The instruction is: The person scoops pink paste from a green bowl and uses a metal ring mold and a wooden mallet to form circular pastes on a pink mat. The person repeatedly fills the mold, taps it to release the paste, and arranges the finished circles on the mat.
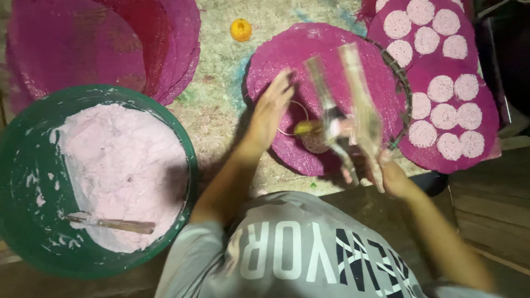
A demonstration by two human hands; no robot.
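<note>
My left hand [273, 107] lies flat, fingers spread, on a round magenta mesh mat [331, 49], its fingertips next to a thin wire ring [291, 105]. My right hand [381, 165] grips the two long handles of a blurred press tool [348, 94] with a yellow head [303, 128]. Under the head, a small pale pink noodle disc [316, 143] lies on the mat. Motion blur hides the tool's detail.
A green basin [22, 165] of pink dough [121, 165] with a stick [110, 224] in it stands at the left. Stacked magenta mats [83, 44] lie at the top left. Mats with several pink discs [447, 105] lie at the right. A small orange object [240, 30] sits beyond.
</note>
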